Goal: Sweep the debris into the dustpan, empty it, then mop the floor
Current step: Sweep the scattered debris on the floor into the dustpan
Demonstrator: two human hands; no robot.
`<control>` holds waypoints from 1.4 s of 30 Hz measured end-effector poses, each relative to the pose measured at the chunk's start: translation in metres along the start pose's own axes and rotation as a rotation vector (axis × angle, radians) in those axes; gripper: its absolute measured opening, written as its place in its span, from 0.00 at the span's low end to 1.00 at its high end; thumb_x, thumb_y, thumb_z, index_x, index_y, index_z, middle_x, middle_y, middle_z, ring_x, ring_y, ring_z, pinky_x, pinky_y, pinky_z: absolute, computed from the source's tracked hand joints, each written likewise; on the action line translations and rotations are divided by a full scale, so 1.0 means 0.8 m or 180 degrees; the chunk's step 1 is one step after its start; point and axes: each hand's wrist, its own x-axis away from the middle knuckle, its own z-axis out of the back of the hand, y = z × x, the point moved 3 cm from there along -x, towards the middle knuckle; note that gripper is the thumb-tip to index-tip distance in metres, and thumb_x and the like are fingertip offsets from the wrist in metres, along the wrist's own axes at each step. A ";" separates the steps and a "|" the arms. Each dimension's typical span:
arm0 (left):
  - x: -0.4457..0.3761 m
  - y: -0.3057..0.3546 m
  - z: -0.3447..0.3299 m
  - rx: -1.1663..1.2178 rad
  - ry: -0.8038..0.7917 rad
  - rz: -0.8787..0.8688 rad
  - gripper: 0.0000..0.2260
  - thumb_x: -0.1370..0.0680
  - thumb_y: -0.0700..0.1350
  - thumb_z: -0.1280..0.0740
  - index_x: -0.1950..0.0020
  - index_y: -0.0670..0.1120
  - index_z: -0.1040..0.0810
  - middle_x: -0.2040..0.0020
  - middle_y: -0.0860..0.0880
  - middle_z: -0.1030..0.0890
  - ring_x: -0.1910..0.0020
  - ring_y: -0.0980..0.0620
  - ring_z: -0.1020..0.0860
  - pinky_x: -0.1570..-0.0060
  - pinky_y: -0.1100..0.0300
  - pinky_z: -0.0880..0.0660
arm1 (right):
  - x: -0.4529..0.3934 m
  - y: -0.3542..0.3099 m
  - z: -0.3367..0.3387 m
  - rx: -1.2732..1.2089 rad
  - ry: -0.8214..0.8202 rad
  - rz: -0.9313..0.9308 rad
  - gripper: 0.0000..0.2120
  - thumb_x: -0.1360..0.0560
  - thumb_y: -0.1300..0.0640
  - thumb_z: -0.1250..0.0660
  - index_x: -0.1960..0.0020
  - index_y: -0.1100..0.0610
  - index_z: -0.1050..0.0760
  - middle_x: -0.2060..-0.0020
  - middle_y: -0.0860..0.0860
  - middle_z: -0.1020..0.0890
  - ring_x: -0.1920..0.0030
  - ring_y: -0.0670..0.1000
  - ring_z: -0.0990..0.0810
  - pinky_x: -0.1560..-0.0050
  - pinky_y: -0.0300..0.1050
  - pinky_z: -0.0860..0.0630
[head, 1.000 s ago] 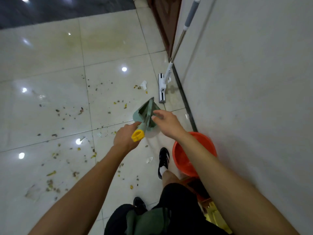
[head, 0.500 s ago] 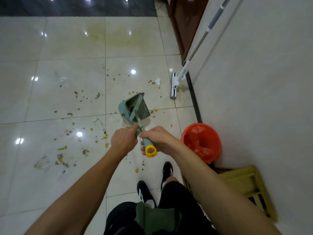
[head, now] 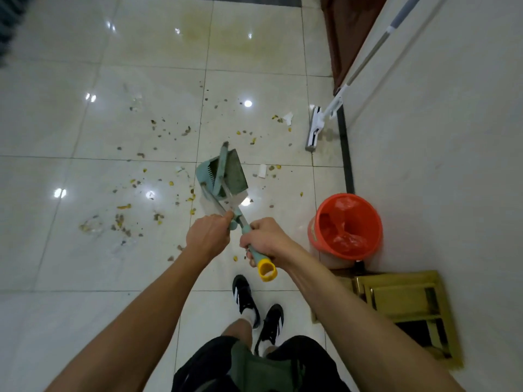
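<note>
A teal dustpan [head: 236, 176] with a broom clipped in it hangs above the tiled floor in front of me. My right hand [head: 266, 240] grips the teal handle just above its yellow end cap [head: 267, 270]. My left hand [head: 209, 236] grips a metal handle beside it, close to the pan. Brown and yellow debris [head: 158, 171] and paper scraps lie scattered over the tiles around and behind the pan. A flat white mop [head: 317, 128] leans against the right wall.
An orange bin [head: 346, 224] with a red liner stands by the wall on my right. A yellow wooden stool [head: 402, 301] sits behind it. A dark brown door [head: 348, 29] is at the far right. My black shoes [head: 254, 306] stand below the handles.
The dustpan and broom came toward me and lifted off the floor near the mop. My right hand moved from the pan's edge to the handle near the yellow cap. The view tilted down.
</note>
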 end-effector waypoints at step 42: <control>0.181 -0.042 -0.082 0.0488 -0.0157 0.0035 0.16 0.19 0.52 0.38 0.32 0.57 0.26 0.60 0.48 0.18 0.66 0.45 0.21 0.63 0.50 0.19 | 0.024 0.342 0.010 0.0714 0.1500 -0.0589 0.11 0.30 0.62 0.35 0.48 0.60 0.24 0.52 0.58 0.19 0.52 0.60 0.17 0.57 0.47 0.21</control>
